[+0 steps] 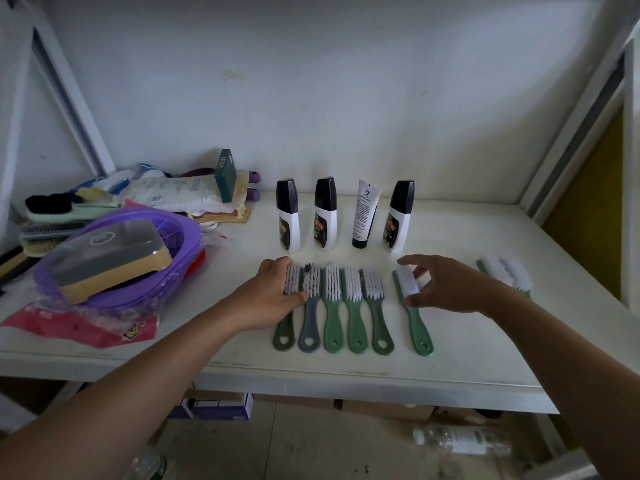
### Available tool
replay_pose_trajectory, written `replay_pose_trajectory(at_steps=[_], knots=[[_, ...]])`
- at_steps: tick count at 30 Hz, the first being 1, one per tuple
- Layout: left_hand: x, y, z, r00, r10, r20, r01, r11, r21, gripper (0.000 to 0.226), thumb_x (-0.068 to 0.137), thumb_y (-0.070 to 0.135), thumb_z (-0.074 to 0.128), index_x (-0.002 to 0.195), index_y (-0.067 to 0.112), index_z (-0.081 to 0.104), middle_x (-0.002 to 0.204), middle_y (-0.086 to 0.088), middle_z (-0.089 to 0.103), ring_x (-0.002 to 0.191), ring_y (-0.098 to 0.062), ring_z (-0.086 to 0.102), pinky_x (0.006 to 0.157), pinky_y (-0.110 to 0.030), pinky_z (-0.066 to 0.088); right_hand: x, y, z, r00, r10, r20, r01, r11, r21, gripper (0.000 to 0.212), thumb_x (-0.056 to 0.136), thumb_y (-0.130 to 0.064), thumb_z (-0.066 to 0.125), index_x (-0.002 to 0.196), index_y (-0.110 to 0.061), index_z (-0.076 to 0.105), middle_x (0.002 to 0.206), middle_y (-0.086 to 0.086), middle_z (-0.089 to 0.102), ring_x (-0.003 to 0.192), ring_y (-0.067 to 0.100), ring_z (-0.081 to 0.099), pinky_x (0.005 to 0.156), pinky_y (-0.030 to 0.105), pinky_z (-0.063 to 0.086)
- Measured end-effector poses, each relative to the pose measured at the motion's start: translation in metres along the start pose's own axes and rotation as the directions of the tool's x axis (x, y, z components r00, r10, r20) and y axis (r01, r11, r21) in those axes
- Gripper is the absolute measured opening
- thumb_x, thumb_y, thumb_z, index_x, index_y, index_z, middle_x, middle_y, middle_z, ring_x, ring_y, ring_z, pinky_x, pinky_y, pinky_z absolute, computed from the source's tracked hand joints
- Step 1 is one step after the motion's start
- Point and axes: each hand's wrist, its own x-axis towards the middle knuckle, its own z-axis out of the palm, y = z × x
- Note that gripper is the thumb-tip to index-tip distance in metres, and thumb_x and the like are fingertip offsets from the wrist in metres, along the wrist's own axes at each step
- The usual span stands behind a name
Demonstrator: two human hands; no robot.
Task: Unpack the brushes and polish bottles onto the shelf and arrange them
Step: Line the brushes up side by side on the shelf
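well, both hands are down on the white shelf point(467, 341). the left hand point(273, 289) curls over the bristle head of the dark green brush point(284, 337), its thumb reaching across to the neck of the grey brush point(309, 327) touching beside it. three more green brushes point(356, 320) lie side by side between the hands, handles toward the person. the right hand point(446, 285) pinches the white bristle head of a lone green brush point(417, 327), set slightly apart from the row. beyond the right hand's outer side lies another white-bristled brush point(507, 275). behind the hands stand three black-capped polish bottles point(325, 216) and a tube point(365, 216), upright. left of the left hand sits a purple basket point(180, 230).
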Motion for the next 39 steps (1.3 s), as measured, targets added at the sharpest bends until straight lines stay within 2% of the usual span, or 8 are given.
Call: replay_pose_trajectory(at_steps=[12,22,31,35,37,39], knots=[[0.002,-0.003,0.001,1.000,-0.001,0.000,0.001,1.000,-0.012,0.071,0.095,0.051,0.055,0.151,0.022,0.022,0.143,-0.002,0.032,0.113,-0.015,0.046,0.095,-0.033,0.042,0.006,-0.011,0.009,0.998,-0.063,-0.028,0.064,0.998,0.016,0.076,0.084,-0.030,0.076,0.150,-0.032,0.038,0.134,0.000,0.058,0.104,0.020,0.066,0.091,0.036,0.056],[0.001,-0.002,0.001,1.000,0.015,-0.007,-0.016,1.000,-0.005,0.068,0.096,0.051,0.055,0.149,0.023,0.024,0.142,-0.001,0.033,0.108,-0.013,0.046,0.090,-0.030,0.040,0.007,-0.013,0.011,0.997,-0.073,-0.033,0.074,0.997,0.014,0.074,0.082,-0.033,0.078,0.147,-0.029,0.043,0.131,0.001,0.061,0.101,0.017,0.064,0.089,0.029,0.053],[0.002,-0.003,0.001,1.000,0.000,-0.004,0.000,1.000,0.014,0.072,0.096,0.053,0.053,0.153,0.023,0.020,0.148,-0.003,0.030,0.125,-0.022,0.048,0.095,-0.032,0.041,0.008,-0.016,0.016,0.998,-0.053,-0.037,0.054,0.998,0.031,0.077,0.081,-0.034,0.079,0.148,-0.028,0.042,0.133,0.002,0.061,0.107,0.017,0.063,0.085,0.025,0.052],[0.003,-0.004,0.000,1.000,-0.008,-0.011,0.008,1.000,-0.013,0.074,0.095,0.051,0.055,0.153,0.021,0.020,0.151,-0.004,0.029,0.130,-0.022,0.045,0.099,-0.032,0.039,0.007,-0.017,0.015,0.999,-0.037,-0.031,0.038,0.998,0.045,0.078,0.080,-0.038,0.080,0.147,-0.029,0.042,0.131,-0.001,0.062,0.104,0.014,0.062,0.091,0.027,0.049],[0.004,-0.005,-0.001,1.000,-0.006,-0.014,0.006,1.000,-0.023,0.074,0.095,0.051,0.056,0.153,0.020,0.021,0.151,-0.005,0.030,0.130,-0.020,0.043,0.101,-0.032,0.039,0.006,-0.015,0.008,0.999,-0.011,-0.042,0.014,0.997,0.079,0.072,0.079,-0.045,0.079,0.142,-0.031,0.047,0.123,-0.002,0.066,0.099,0.013,0.064,0.094,0.029,0.048],[0.003,-0.006,-0.002,1.000,-0.003,-0.011,0.003,1.000,-0.022,0.074,0.095,0.052,0.056,0.153,0.021,0.022,0.150,-0.005,0.031,0.130,-0.020,0.043,0.100,-0.032,0.039,0.004,-0.005,-0.003,0.994,0.053,-0.099,-0.039,0.989,0.140,0.057,0.080,-0.047,0.078,0.131,-0.032,0.058,0.113,-0.002,0.069,0.094,0.013,0.066,0.091,0.030,0.049]])
